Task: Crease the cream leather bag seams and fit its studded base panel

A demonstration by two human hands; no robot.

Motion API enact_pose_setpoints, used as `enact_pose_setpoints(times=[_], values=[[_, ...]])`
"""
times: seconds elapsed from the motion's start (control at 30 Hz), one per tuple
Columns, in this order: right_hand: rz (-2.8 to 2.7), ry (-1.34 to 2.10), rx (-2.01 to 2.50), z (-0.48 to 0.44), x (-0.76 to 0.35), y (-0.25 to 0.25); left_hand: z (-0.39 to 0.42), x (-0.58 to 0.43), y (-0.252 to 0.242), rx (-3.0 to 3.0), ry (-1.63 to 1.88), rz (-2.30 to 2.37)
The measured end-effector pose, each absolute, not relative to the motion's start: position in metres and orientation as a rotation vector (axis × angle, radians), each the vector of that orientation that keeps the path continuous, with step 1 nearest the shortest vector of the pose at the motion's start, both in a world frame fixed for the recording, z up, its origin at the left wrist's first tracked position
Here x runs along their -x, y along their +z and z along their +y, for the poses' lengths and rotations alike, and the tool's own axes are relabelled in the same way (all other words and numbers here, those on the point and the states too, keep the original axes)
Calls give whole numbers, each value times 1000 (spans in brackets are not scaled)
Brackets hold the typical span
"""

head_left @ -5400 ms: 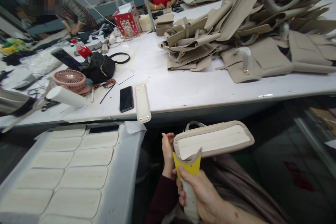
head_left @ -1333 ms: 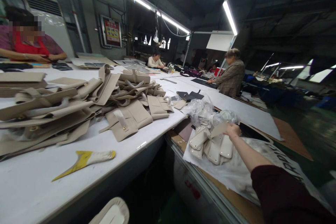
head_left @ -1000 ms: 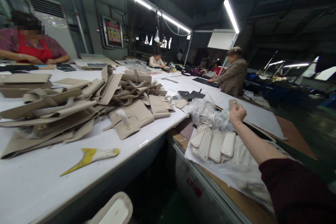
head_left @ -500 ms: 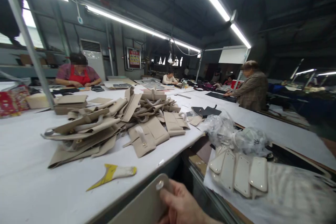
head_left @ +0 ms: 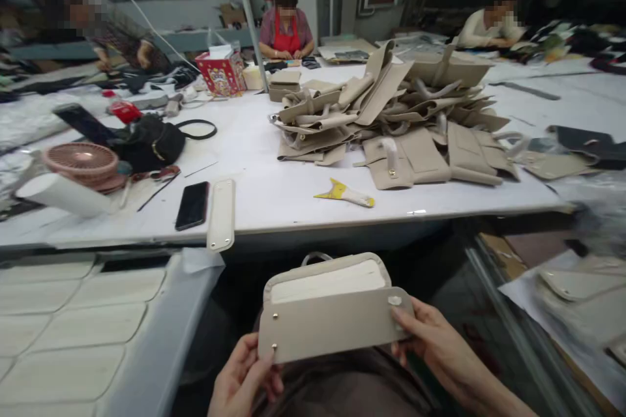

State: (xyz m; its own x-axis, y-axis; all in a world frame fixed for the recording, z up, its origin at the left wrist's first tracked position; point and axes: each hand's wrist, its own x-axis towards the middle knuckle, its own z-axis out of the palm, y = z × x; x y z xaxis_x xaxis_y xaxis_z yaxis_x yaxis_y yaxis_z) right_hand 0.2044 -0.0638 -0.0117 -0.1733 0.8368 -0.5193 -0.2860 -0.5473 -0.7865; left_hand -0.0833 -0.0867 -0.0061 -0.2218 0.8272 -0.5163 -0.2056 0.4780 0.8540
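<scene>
A beige leather panel [head_left: 332, 326] with rounded corners and metal studs at its left end is held level in front of me. My left hand [head_left: 249, 374] pinches its lower left corner, thumb in front. At the other end my right hand [head_left: 430, 339] grips it, the thumb close to a shiny clear spot. Right behind the panel stands a beige piece with a piped rim and a white face [head_left: 330, 281]; what supports it is hidden. A yellow-and-white tool [head_left: 345, 193] with a pointed end lies on the white table [head_left: 274, 208] ahead.
Beige leather bag pieces [head_left: 391, 117] are heaped on the table. A phone [head_left: 192, 206], a pale studded strip [head_left: 222, 215] and a pink fan [head_left: 81, 166] are to the left. Pale panels [head_left: 83, 352] cover a lower-left surface. More lie at right [head_left: 577, 287]. People [head_left: 286, 29] work across the table.
My view has swung left and down. My left hand has come into view, holding the panel's left end. My right hand still holds the other end. The white-faced piece now shows behind it.
</scene>
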Motion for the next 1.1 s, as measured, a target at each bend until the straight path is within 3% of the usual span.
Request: enact_pose_setpoints(times=[0.23, 0.57, 0.9, 1.1], values=[[-872, 1586, 1459, -27, -211, -16, -68, 93, -12, -743, 1003, 1410], [-913, 1648, 1485, -12, -209, -22, -46, 103, -18, -765, 945, 1587], [-1012, 1336, 1809, 13, -210, -19, -24, 106, -19, -773, 899, 1679], [-896, 1446, 1866, 13, -218, -24, -20, 112, -27, -695, 884, 1637]])
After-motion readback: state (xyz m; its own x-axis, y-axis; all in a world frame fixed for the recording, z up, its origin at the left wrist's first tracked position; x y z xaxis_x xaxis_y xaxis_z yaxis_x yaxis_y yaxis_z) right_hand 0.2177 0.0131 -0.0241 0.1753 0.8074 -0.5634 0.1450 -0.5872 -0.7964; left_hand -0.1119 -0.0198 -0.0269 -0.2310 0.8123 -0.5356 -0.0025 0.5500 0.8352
